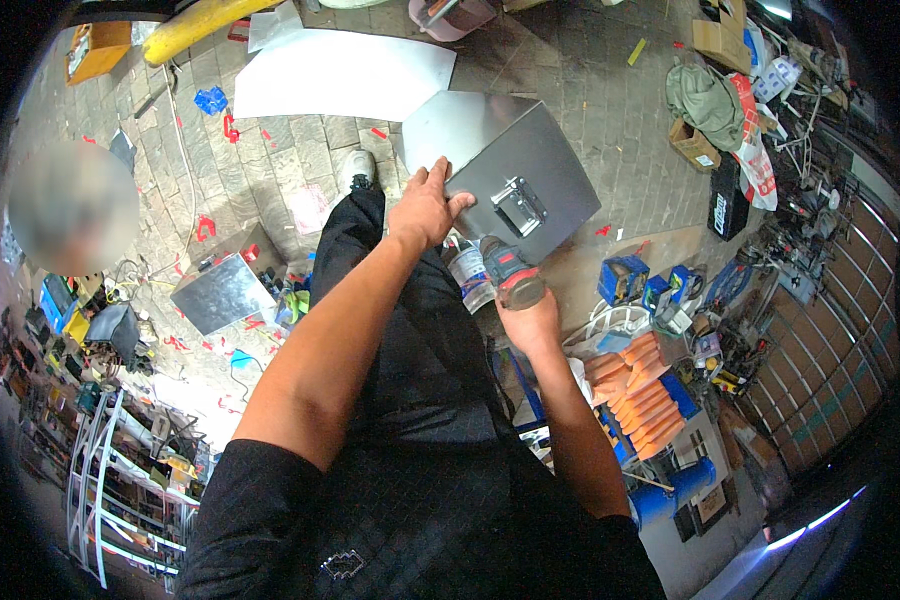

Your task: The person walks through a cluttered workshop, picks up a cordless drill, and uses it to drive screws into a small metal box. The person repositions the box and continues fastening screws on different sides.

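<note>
A grey sheet-metal box (560,165) sits tilted in front of me, with a shiny metal handle or latch (520,207) on its near face. My left hand (426,207) lies on the box's left edge, fingers stretched out along it and the thumb apart on the near face. In my right hand (530,320) is a red and dark grey cordless drill (510,270). Its front end points toward the box's lower edge, close below the handle; the tip is hard to make out. Partly hidden behind the drill stands a clear plastic tub (470,275).
A large white sheet (345,75) lies on the paved floor beyond the box. At left is a flat metal panel (223,294) among red scraps. Blue bins (622,278) and stacked orange pieces (645,405) stand at right. Another person's blurred head (73,205) shows at far left.
</note>
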A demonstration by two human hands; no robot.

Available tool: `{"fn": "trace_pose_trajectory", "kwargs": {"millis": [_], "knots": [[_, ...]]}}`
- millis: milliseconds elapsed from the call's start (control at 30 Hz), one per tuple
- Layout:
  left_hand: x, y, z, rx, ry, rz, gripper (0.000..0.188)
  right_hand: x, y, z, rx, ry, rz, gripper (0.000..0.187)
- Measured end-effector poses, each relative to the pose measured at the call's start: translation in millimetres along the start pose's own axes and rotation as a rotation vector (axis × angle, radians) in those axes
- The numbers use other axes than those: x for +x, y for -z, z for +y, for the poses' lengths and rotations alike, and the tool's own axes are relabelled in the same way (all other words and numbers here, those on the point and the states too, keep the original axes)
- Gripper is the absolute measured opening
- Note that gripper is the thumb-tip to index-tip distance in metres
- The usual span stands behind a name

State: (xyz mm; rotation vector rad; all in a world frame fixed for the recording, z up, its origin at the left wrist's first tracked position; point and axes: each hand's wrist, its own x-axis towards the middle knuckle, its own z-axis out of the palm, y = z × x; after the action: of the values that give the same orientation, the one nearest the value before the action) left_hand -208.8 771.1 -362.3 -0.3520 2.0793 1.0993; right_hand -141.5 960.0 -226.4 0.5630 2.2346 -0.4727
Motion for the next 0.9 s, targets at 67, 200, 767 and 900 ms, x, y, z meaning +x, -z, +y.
{"fn": "trace_pose_trajectory", "kwargs": {"millis": [67,200,767,900], "knots": [[0.8,-2.7,-3.1,-0.003,-0.015,0.011,0.083,-7.6,10.0,-6.2,-0.041,-0.08,-0.006,0.043],[3.6,-5.5,-6.9,0.005,-0.009,0.013,0.081,-4.2,11.9,-11.1,-0.182,-0.103,-0.008,0.046],[3.2,-4.7,-4.2,0.0,-0.014,-0.003,0.084,0.4,0.0,3.7,0.028,-0.064,-0.004,0.043],[3.4,-4.0,-3.4,0.014,-0.002,-0.004,0.081,-0.1,6.4,-1.7,-0.044,-0.155,-0.045,0.044]]}}
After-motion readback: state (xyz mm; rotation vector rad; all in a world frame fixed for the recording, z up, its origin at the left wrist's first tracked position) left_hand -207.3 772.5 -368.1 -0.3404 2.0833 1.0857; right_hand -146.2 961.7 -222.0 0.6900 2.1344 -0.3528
